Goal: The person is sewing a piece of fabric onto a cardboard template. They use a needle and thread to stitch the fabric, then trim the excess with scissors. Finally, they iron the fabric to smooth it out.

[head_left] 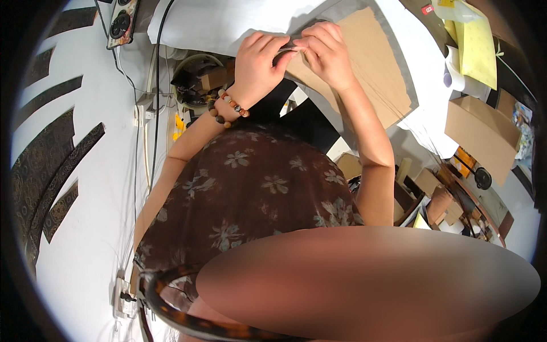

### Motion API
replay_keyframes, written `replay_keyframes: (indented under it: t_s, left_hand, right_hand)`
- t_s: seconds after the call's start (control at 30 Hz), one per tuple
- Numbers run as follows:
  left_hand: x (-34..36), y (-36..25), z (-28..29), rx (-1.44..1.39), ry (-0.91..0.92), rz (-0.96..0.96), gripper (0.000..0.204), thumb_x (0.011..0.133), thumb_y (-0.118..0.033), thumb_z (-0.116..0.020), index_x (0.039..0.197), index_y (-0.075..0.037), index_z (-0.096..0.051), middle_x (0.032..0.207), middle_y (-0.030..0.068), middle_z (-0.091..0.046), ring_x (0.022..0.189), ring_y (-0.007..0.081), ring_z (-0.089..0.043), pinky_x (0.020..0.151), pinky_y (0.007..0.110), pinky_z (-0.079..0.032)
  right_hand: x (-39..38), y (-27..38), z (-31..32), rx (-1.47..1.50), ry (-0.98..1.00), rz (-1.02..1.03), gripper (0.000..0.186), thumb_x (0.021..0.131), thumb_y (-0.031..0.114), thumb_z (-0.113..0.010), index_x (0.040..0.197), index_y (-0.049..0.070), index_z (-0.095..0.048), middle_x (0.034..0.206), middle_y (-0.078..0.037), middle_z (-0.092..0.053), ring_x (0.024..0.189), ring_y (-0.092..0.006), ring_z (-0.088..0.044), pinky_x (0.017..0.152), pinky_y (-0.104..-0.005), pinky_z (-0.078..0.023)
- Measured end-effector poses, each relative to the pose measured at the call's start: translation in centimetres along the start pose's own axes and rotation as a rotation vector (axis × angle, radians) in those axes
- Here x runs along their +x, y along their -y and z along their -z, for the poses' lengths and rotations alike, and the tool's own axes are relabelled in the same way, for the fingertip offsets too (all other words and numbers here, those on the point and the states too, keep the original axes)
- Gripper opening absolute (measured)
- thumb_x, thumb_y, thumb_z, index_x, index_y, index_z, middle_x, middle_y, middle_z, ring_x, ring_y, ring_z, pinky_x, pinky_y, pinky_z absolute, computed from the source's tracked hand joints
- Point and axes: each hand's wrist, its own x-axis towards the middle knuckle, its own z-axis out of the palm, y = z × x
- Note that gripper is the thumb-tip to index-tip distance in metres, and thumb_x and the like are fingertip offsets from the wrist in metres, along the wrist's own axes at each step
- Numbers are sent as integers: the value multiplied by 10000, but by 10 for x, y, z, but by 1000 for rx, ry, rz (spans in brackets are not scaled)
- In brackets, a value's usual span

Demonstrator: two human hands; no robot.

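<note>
My left hand, a beaded bracelet round its wrist, is closed with thumb and fingers pinched on a thin dark strip with a pale edge. From the other side my right hand pinches the same strip, its fingertips almost touching the left ones. Part of the strip is hidden by the fingers, and its material is too small to make out. Beneath and beside the right hand lies a brown cardboard sheet on a grey sheet, over the white tabletop.
A round bin with dark scraps stands below the table's left edge. A phone and cables hang at the upper left. Yellow bags, a white roll, an open carton and piled clutter lie to the right.
</note>
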Motion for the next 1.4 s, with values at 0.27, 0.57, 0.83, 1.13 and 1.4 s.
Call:
replay_keyframes:
  t_s: [0.27, 0.57, 0.83, 1.13, 1.4]
  left_hand:
    - [13, -6, 3, -9, 63, -55, 178, 812, -121, -756, 974, -55, -722, 896, 47, -711, 891, 270, -651, 819, 393, -511]
    - [10, -14, -9, -78, 12, -13, 112, 823, -47, -697, 932, -41, -670, 887, 74, -706, 845, 285, -650, 773, 405, -511]
    - [7, -17, -9, 20, 18, -76, 190, 818, -97, -726, 992, -54, -664, 948, 59, -691, 849, 269, -637, 793, 393, -501]
    - [17, -18, -12, 11, -3, -19, 94, 831, -76, -724, 919, -48, -702, 887, 48, -666, 807, 263, -635, 745, 388, -509]
    - [13, -19, -13, 29, 10, -51, 181, 841, -122, -757, 987, -38, -691, 950, 57, -685, 840, 276, -635, 764, 389, -517]
  right_hand:
    - [-8, -5, 27, 386, -6, -386, 486, 679, 215, -949, 1099, 89, -739, 1034, -59, -676, 917, -216, -624, 787, -333, -527]
    - [-1, -28, 38, 92, 150, -200, 258, 775, 178, -854, 989, 85, -743, 995, -24, -657, 960, -234, -623, 802, -350, -509]
    - [-3, -27, 23, -184, 25, 62, 145, 794, 139, -785, 882, 97, -677, 987, -29, -655, 960, -235, -616, 899, -399, -452]
    - [2, -30, 47, -60, 21, -125, 354, 785, 253, -870, 1074, 106, -728, 1060, -50, -661, 996, -258, -589, 893, -393, -466]
    - [-6, -48, 27, -190, 32, 0, 183, 777, 159, -815, 923, 102, -722, 1007, -27, -664, 1011, -251, -603, 938, -410, -445]
